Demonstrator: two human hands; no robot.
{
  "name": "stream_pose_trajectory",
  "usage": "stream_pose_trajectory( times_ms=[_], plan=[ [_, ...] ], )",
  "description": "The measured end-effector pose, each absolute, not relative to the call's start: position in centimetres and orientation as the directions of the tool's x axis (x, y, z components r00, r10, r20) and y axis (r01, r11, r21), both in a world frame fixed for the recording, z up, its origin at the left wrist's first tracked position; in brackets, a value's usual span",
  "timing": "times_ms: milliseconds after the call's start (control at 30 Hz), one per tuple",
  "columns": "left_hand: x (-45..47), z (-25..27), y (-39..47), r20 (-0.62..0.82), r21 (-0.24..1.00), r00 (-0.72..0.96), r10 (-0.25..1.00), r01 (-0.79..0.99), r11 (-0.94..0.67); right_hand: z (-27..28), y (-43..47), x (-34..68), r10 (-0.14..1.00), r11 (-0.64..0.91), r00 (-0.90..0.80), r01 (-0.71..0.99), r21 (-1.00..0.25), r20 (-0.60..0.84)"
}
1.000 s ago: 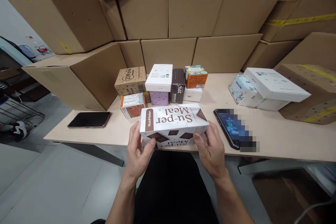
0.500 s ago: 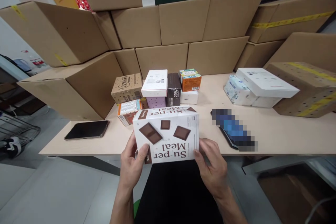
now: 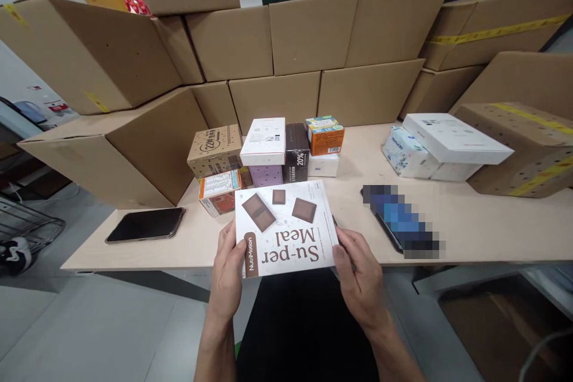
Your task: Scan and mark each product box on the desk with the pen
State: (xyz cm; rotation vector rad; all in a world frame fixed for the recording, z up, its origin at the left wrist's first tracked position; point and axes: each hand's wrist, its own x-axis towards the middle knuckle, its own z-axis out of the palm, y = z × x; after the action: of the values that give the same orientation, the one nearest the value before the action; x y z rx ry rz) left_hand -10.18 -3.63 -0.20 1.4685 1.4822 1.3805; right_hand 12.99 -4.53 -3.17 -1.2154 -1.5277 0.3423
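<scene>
1. Rectangular white cardboard box [image 3: 284, 230] with brown "Su-per Meal" lettering and chocolate-square pictures: held in both hands at the front edge of the pale wood-toned worktop [image 3: 474, 233]; broad face tilted up toward the viewer, lettering upside down.
2. Left hand [image 3: 228, 277], bare: closed around the box's left end; thumb laid on the face beside the brown label, fingers curled behind the side, their tips hidden.
3. Left forearm [image 3: 215, 340]: rises almost straight from the lower edge, leaning slightly inward toward the worktop.
4. Right hand [image 3: 359, 277], bare: closed on the box's right end; thumb pressed near the lower right corner, fingers bent along and behind the side, partly concealed.
5. Right forearm [image 3: 394, 343]: comes in on a slant from lower right, more angled than the left.
6. Behind the held box: small orange-and-white printed carton [image 3: 219, 192], nearest the left hand among the cartons; flat white box [image 3: 263, 142] atop a dotted lilac box [image 3: 267, 175]; dark brown box marked "20%" [image 3: 296, 152] beside that pair.
7. Black glass-fronted smartphone [image 3: 145, 225]: flat on the worktop, left of the left hand.
8. Black-cased handset [image 3: 398, 221], partly pixelated: lies near the right hand, untouched.
</scene>
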Motion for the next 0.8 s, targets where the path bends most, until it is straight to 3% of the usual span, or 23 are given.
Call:
stream_pose_trajectory(
  times_ms=[167,300,400,567,733,800],
  plan=[
    [-9.3,-1.4,-3.7,0.190,0.975,-0.236,0.953,0.160,-0.154,-2.3,-3.9,13.5,0.881,0.359,0.102,0.491,-0.794,0.461],
    [-9.1,-1.3,-3.6,0.187,0.953,-0.257,0.948,0.280,-0.113,-0.8,-1.9,15.3,0.929,0.325,-0.029,0.539,-0.777,0.368],
    [-9.1,-1.1,-3.5,0.259,0.915,-0.234,0.937,0.369,-0.161,0.2,0.7,16.5,0.943,0.280,-0.052,0.662,-0.696,0.330],
    [-9.1,-1.1,-3.4,0.350,0.862,-0.210,0.913,0.454,-0.225,1.1,4.5,16.3,0.977,0.212,-0.163,0.785,-0.582,0.136],
    [-9.1,-1.2,-3.6,0.385,0.819,-0.168,0.908,0.515,-0.253,0.7,5.2,15.8,0.973,0.229,-0.138,0.707,-0.669,0.187],
    [-8.9,-1.1,-3.9,0.465,0.759,-0.190,0.865,0.589,-0.279,0.4,5.3,16.2,0.967,0.239,-0.093,0.647,-0.723,0.237]
  ],
)
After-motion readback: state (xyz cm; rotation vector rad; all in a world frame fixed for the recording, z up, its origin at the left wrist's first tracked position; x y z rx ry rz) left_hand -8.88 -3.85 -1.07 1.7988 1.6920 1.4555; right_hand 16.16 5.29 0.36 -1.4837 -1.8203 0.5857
